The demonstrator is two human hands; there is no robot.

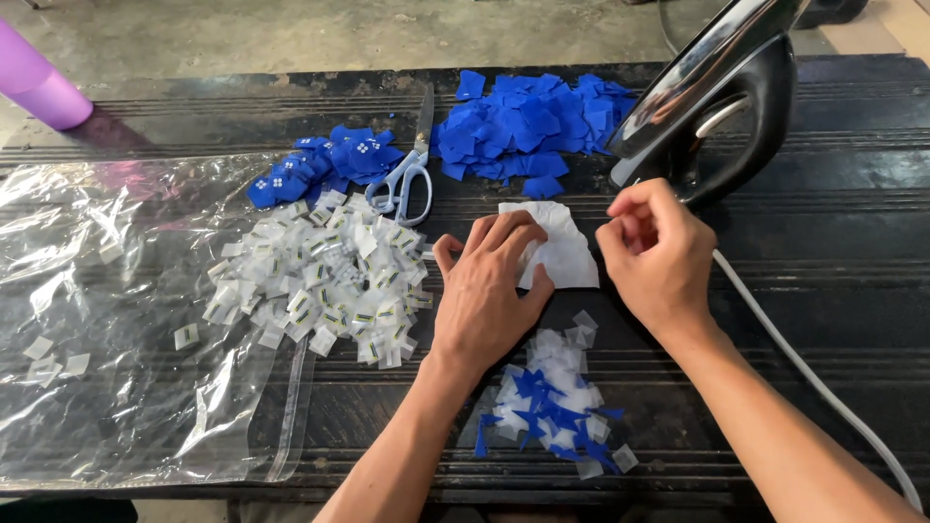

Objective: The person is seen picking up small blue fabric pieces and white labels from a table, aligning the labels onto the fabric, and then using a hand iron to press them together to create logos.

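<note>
My left hand (486, 291) lies flat on the dark table, its fingertips pressing a white piece of cloth (567, 254). My right hand (655, 254) hovers just right of that cloth, fingers curled with thumb and forefinger pinched together; whether something small sits between them I cannot tell. A black iron (719, 102) stands upright just behind my right hand. Below the cloth lies a small heap of white and blue scraps (557, 402).
A pile of small white labels (325, 276) rests on a clear plastic bag (116, 320) at left. Blue fabric squares (528, 126) and blue pieces with white marks (325, 165) lie at the back, with scissors (412, 169) between them. The iron's white cord (814, 378) runs right. A purple cup (39, 82) stands far left.
</note>
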